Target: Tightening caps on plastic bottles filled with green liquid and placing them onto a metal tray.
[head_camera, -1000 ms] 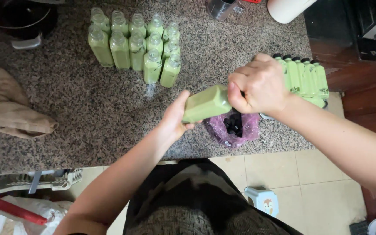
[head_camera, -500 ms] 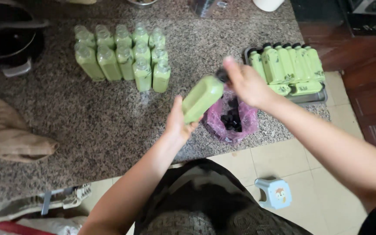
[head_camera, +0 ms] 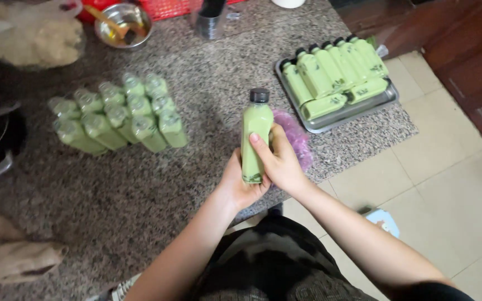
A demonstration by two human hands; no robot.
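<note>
Both hands are on one bottle (head_camera: 256,134) here, a tall square-sided one full of pale green drink with a dark cap on top. It stands upright in the grip, held above the speckled granite tabletop (head_camera: 207,72), close to its near edge. The left hand (head_camera: 240,181) cups it low from behind, fingers wrapped around the base. The right hand (head_camera: 281,161) comes in from the other side, fingers closed over the front of the bottle, one fingertip pressed flat on the green face about halfway up. So both sets of fingers are closed on that same bottle.

Just behind the right hand lies a purple plastic bag (head_camera: 295,134) on the stone, partly hidden by the knuckles.

Over to the right, a metal tray (head_camera: 330,120) sits on the tabletop near the corner, loaded with capped bottles (head_camera: 333,69) of the same green drink, most lying in a tight row, two more laid crosswise at the front.

To the left, well apart from the hands, stands a cluster of green bottles (head_camera: 118,114) with clear tops, packed side by side.

At the far edge there is a small steel bowl (head_camera: 123,23) with something yellow in it, a metal cup (head_camera: 210,22) beside it, and a clear bag of pale lumps (head_camera: 29,36) in the corner. A beige cloth (head_camera: 6,251) lies crumpled at the near left.
</note>
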